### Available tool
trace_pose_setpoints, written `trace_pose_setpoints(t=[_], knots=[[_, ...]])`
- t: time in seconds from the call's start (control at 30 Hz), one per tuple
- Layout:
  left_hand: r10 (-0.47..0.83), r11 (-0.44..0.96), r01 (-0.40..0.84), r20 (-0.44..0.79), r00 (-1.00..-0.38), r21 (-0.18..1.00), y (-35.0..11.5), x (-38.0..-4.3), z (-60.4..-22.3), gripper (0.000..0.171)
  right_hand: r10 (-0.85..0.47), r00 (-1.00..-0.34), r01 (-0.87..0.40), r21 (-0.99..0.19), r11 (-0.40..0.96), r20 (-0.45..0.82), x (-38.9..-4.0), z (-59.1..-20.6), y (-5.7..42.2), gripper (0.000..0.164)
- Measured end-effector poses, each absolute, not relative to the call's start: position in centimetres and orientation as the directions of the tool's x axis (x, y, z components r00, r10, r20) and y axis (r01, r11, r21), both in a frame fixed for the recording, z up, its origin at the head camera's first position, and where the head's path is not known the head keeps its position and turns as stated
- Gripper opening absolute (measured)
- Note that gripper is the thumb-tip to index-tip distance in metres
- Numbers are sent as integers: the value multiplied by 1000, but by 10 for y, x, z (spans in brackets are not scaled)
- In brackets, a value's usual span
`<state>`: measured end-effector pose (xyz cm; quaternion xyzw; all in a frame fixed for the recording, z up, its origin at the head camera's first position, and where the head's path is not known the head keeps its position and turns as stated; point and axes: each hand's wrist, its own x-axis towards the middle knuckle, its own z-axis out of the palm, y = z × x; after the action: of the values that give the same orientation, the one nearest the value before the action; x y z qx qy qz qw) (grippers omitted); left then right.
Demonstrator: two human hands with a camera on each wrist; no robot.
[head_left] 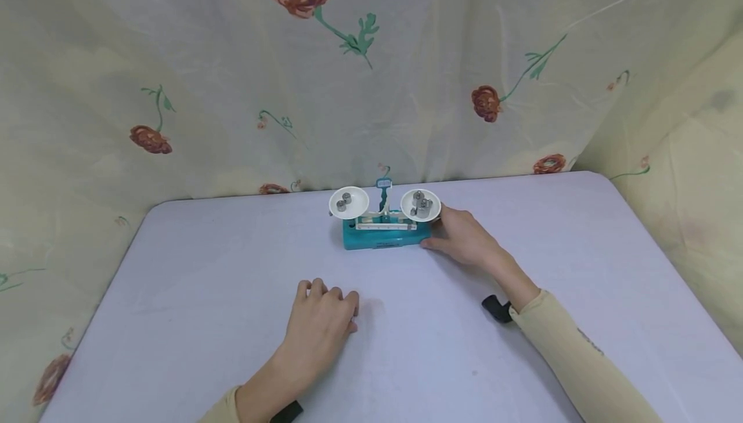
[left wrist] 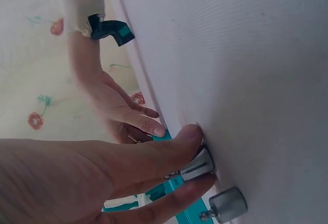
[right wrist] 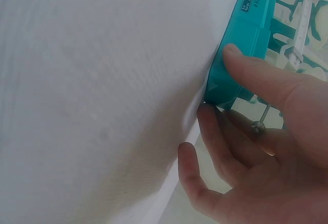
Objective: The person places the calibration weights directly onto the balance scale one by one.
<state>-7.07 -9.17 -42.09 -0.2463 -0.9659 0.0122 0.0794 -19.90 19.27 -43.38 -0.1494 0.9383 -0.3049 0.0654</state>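
Observation:
A teal balance scale (head_left: 386, 237) with two white pans stands at the table's back. Two small metal weights (head_left: 344, 202) sit in its left pan, and several lie in the right pan (head_left: 411, 214). My right hand (head_left: 464, 237) grips the right end of the base, thumb (right wrist: 256, 75) on the front face and fingers around the end. Nearer the front, my left hand (head_left: 320, 325) pinches a metal weight (left wrist: 199, 165) between thumb and finger, low at the tabletop. Another weight (left wrist: 229, 205) stands beside those fingers. The left hand hides both weights in the head view.
A white cloth covers the table (head_left: 203, 281). Behind it hangs a flowered curtain (head_left: 406, 88), which also runs along the sides. A black wrist camera mount (head_left: 496, 309) sticks out beside the right wrist, and another (head_left: 287, 412) shows under the left wrist.

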Motion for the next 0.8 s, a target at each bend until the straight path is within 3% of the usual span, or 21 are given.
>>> trace_pose_setpoints(t=[0.8], knots=[[415,909,416,187,-890,-36,-94,-83,-407,21,-317,-947,-234,-587,775,-42,-201,-435,193,78]])
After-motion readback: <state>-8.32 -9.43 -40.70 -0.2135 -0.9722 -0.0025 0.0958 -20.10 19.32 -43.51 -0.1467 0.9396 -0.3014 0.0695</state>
